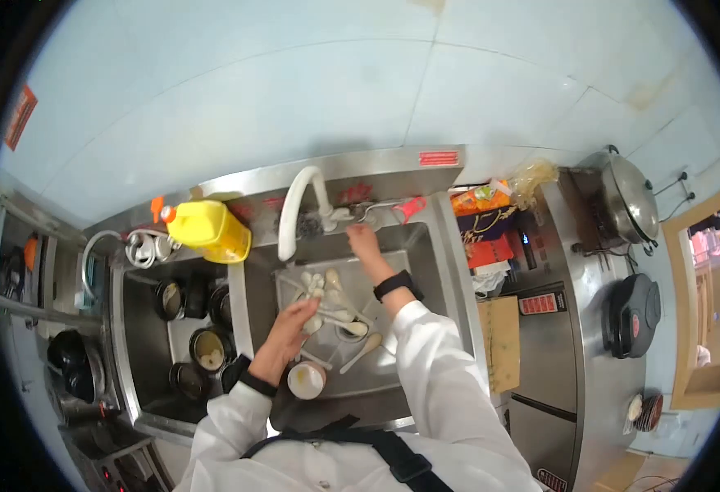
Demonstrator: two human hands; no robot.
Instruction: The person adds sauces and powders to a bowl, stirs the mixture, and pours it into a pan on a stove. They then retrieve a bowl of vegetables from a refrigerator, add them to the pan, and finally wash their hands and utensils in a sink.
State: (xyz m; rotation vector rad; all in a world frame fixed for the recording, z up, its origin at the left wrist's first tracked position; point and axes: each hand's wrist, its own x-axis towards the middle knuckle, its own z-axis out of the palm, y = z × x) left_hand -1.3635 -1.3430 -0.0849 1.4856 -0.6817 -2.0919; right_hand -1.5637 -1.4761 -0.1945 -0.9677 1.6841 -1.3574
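Note:
My left hand (289,330) is over the right sink basin (401,361), its fingers curled around a white spoon (346,326). Several more pale spoons lie in a heap under and beside it, one of them (363,353) apart at the lower right. A small bowl (306,380) with a yellowish patch inside sits just below my left hand. Behind the basin, my right hand (363,239) is at the base of the white faucet (293,215), its fingers closed near the handle; whether it grips the handle is unclear.
A yellow jug (211,231) stands behind the left basin (130,361), which holds several dark round bowls (211,348). Right of the sink are colourful packages (488,223) and a cardboard piece (499,340). Farther right, a lidded metal pot (629,199) and a black appliance (632,316) stand on the counter.

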